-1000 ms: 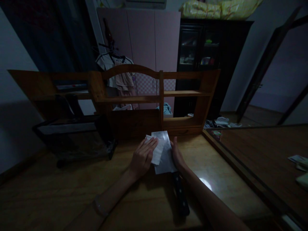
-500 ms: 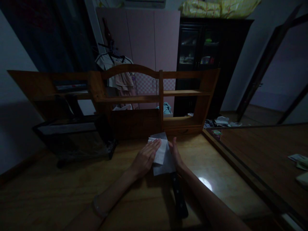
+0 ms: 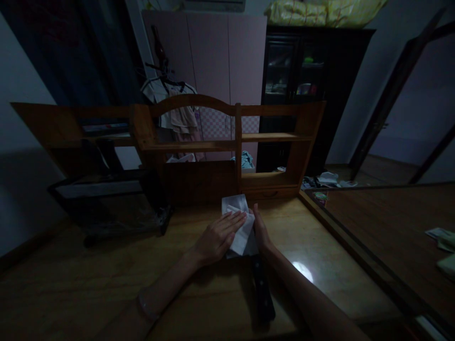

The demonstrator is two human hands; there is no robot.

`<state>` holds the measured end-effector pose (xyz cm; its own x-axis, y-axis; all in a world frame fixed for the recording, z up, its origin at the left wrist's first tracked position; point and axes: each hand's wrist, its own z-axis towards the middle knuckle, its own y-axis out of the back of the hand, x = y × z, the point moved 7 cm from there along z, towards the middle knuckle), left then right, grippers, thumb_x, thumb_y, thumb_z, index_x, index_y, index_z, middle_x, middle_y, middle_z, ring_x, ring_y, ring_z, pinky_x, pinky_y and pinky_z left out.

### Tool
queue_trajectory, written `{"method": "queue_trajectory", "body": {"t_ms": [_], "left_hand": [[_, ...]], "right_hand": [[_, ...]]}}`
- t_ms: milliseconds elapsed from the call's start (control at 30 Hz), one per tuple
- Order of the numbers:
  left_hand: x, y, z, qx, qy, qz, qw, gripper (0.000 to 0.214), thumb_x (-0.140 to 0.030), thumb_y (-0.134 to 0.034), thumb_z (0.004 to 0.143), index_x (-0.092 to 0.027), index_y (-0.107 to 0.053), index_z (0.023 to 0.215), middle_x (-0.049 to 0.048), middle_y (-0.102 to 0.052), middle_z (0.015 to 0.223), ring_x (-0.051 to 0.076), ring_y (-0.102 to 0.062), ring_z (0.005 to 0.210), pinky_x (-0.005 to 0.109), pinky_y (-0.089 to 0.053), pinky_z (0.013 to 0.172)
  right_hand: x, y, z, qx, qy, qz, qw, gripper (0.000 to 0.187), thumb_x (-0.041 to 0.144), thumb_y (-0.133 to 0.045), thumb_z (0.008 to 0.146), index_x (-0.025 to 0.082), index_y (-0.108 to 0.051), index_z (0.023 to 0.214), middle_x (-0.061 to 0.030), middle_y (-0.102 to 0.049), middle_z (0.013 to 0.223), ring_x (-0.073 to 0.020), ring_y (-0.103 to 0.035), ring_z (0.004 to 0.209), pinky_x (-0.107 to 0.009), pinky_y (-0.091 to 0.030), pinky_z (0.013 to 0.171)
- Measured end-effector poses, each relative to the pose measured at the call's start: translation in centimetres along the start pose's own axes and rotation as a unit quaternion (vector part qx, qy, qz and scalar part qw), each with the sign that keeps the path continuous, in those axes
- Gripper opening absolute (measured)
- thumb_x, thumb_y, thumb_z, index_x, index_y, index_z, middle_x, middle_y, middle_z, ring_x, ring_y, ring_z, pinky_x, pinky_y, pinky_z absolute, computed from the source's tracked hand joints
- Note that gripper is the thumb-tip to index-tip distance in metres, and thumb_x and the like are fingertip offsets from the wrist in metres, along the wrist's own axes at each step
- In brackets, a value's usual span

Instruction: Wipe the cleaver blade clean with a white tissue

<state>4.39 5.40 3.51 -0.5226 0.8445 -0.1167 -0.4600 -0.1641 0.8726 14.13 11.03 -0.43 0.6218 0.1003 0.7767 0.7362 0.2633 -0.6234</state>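
A cleaver stands tilted above the desk, its broad grey blade [image 3: 234, 201] upward and its black riveted handle [image 3: 262, 291] pointing toward me. My left hand [image 3: 221, 236] presses a folded white tissue [image 3: 242, 240] against the blade's face, fingers stretched out together over it. At the blade's right edge, my right hand [image 3: 261, 232] supports the cleaver with the thumb upright; its other fingers are mostly hidden behind the blade. The tissue covers much of the lower blade.
The wooden desk [image 3: 170, 289] carries a wooden shelf unit [image 3: 238, 137] along its back. A dark box-like object wrapped in plastic [image 3: 113, 203] stands at left. A raised wooden ledge [image 3: 341, 241] runs along the right side.
My left hand has slid the tissue down and slightly right over the blade, uncovering more of its far end. My right hand and the cleaver have barely moved.
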Motion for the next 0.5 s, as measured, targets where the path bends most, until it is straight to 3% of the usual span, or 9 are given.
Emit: {"method": "queue_trajectory", "body": {"t_ms": [167,300,500], "left_hand": [[-0.8,0.0,0.1,-0.005,-0.023,0.006,1.000,0.052,-0.021,-0.022,0.099,-0.020,-0.026,0.151,0.0032,-0.031,0.156,0.018,-0.026,0.144,0.045,-0.025,0.119],[-1.1,0.2,0.1,-0.019,-0.026,0.024,0.999,0.053,-0.019,-0.021,0.099,-0.018,-0.027,0.151,0.0040,-0.031,0.156,0.018,-0.025,0.145,0.045,-0.025,0.120],[-0.3,1.1,-0.3,-0.079,0.003,0.053,0.995,0.052,-0.018,-0.022,0.098,-0.018,-0.031,0.149,0.0047,-0.036,0.153,0.019,-0.026,0.144,0.049,-0.023,0.119]], "right_hand": [[1.3,0.6,-0.2,-0.046,0.023,0.024,0.998,0.052,0.065,-0.068,0.071,0.018,-0.072,0.092,-0.0071,-0.075,0.090,-0.0256,-0.068,0.103,-0.035,-0.053,0.092],[1.6,0.6,-0.2,-0.035,0.018,0.035,0.999,0.049,0.063,-0.068,0.072,0.019,-0.074,0.093,-0.0076,-0.076,0.090,-0.0265,-0.067,0.106,-0.037,-0.052,0.095],[2.3,0.5,-1.0,-0.073,0.045,0.039,0.996,0.039,0.055,-0.070,0.072,0.021,-0.076,0.091,-0.0053,-0.076,0.099,-0.0231,-0.056,0.123,-0.034,-0.042,0.107]]}}
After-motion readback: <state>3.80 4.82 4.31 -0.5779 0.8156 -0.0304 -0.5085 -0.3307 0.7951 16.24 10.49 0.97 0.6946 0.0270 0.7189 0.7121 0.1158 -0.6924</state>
